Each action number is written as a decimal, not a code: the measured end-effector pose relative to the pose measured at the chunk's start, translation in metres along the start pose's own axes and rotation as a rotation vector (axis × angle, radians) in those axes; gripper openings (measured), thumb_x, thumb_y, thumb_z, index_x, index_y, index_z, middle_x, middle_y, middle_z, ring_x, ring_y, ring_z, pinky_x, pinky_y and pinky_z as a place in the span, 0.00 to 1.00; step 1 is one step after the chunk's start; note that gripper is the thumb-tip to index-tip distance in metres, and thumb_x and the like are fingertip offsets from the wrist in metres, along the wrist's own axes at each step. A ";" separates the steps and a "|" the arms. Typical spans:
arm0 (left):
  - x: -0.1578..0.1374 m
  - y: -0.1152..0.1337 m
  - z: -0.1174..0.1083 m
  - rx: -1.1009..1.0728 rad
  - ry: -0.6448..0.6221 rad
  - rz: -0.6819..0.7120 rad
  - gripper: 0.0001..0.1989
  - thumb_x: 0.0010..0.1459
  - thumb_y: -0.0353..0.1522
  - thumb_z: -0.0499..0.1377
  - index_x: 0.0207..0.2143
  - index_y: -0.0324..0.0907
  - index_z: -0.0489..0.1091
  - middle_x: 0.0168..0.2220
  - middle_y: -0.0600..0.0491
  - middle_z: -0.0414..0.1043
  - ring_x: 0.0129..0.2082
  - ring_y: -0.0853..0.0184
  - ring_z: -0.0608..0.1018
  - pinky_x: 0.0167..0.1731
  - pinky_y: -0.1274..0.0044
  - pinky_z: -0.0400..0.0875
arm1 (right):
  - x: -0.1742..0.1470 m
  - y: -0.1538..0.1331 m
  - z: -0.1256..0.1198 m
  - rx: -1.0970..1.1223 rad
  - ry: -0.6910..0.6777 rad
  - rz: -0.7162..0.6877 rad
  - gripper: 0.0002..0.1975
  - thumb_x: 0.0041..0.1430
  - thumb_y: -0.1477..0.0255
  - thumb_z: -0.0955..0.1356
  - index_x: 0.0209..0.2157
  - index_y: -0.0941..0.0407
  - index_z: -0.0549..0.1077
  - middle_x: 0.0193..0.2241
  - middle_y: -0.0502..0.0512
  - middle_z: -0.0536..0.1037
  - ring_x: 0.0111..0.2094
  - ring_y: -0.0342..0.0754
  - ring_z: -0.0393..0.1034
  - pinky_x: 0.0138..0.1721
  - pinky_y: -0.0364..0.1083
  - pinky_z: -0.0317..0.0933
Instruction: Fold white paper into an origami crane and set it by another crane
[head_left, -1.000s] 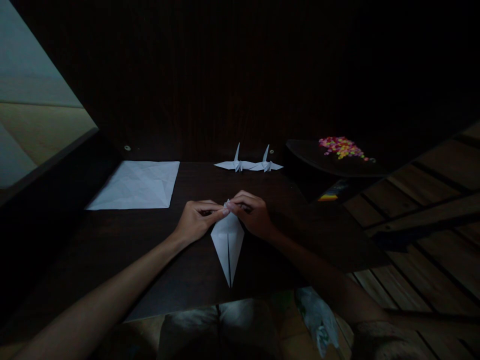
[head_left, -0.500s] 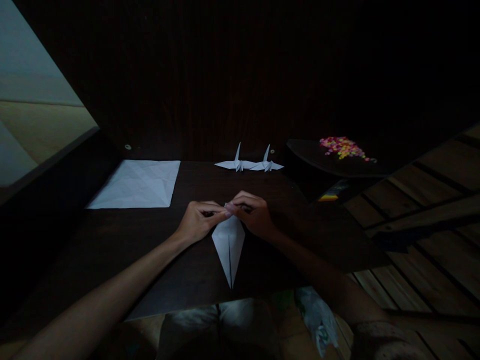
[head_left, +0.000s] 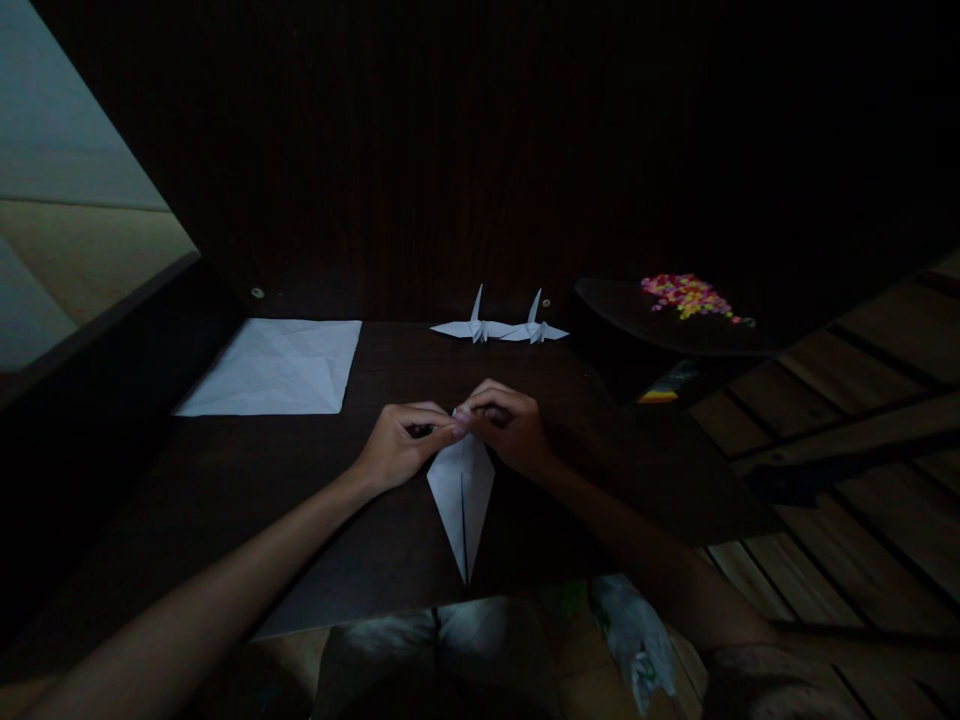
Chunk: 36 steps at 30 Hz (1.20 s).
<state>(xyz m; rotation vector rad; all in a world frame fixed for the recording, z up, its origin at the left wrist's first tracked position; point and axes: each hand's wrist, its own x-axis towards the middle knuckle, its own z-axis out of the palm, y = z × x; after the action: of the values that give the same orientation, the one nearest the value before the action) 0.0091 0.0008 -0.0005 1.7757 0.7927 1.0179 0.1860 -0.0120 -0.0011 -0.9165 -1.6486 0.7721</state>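
Observation:
A white folded paper (head_left: 463,490), shaped like a long kite with a slit down its lower half, points toward me over the dark tabletop. My left hand (head_left: 409,440) pinches its far tip from the left. From the other side, my right hand (head_left: 510,425) pinches the same tip, and the fingertips of both hands meet there. The fingers cover most of that top end. Beyond my hands, two white paper cranes (head_left: 499,331) stand side by side against the back panel.
Flat creased white paper (head_left: 277,368) lies at the back left of the dark table (head_left: 315,560). Small colourful pieces (head_left: 694,296) are heaped on a raised dark shelf (head_left: 615,300) at right. A plastic bag (head_left: 636,635) is below the table's front edge.
The folded paper has shifted very slightly right and toward me, both hands moving along with it. Their pinch on its far tip stays the same.

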 end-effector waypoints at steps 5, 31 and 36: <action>0.000 -0.002 0.000 -0.004 -0.013 -0.013 0.07 0.52 0.34 0.64 0.26 0.40 0.78 0.28 0.50 0.77 0.27 0.68 0.75 0.29 0.77 0.68 | 0.001 0.003 -0.003 0.008 -0.005 -0.009 0.10 0.56 0.64 0.70 0.26 0.56 0.75 0.25 0.51 0.73 0.25 0.42 0.65 0.23 0.42 0.56; 0.002 -0.003 -0.001 0.009 0.082 0.070 0.07 0.55 0.33 0.62 0.28 0.38 0.78 0.29 0.51 0.76 0.28 0.69 0.76 0.28 0.79 0.69 | 0.001 0.001 0.002 -0.073 0.036 -0.054 0.08 0.58 0.68 0.69 0.27 0.56 0.75 0.25 0.50 0.72 0.25 0.42 0.65 0.24 0.42 0.56; 0.004 -0.005 -0.002 0.077 0.027 0.048 0.08 0.56 0.33 0.61 0.29 0.38 0.77 0.30 0.51 0.77 0.30 0.68 0.77 0.32 0.77 0.70 | 0.003 0.004 0.000 -0.102 0.090 -0.080 0.06 0.57 0.70 0.69 0.27 0.56 0.75 0.25 0.49 0.72 0.24 0.41 0.64 0.24 0.41 0.56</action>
<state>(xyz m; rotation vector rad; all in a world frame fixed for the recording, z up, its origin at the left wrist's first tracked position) 0.0087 0.0066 -0.0040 1.8578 0.8190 1.0576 0.1867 -0.0077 -0.0033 -0.9378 -1.6470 0.5885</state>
